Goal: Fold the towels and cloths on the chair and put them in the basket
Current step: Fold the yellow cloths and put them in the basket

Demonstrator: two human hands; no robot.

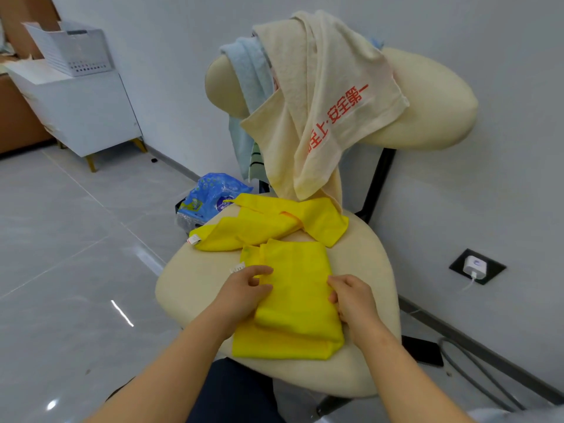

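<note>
Yellow microfibre cloth [293, 300], folded to a thick rectangle, lies toward the front of the cream padded chair seat [189, 285]. A lower layer sticks out at the near edge. Your left hand [241, 291] has thumb and fingers curled at the cloth's left edge. Your right hand [354, 297] curls over the right edge. Hands apart, one per side, both pinching fabric as far as the view shows.

Second yellow cloth [268, 227], unfolded and rumpled, sits just behind the first on the seat. Cream towel with red lettering [320, 102] and light blue towel [247, 71] hang over the chair back. A green striped cloth [254, 160] peeks out beneath them. White slatted basket [73, 50] stands on a white cabinet [91, 117], well away to your left across open floor.

Judgement: mid-fold on the first cloth; the rest not yet begun.

Risks from here:
- Layers uneven. Fold again without squaring the near edge and the bundle goes lopsided, likely opening on the carry.
- Fabric looks limp. Lift by the edges alone and the middle sags and the layers slide apart.
- Seat is rounded and the cloth lies close to the front rim. A tug toward you could spill it to the floor.
- Pushing the fold backward may snag the rumpled cloth or the cream towel's hanging end.
- The basket is far off, so a loose one-handed hold invites unfolding.
</note>
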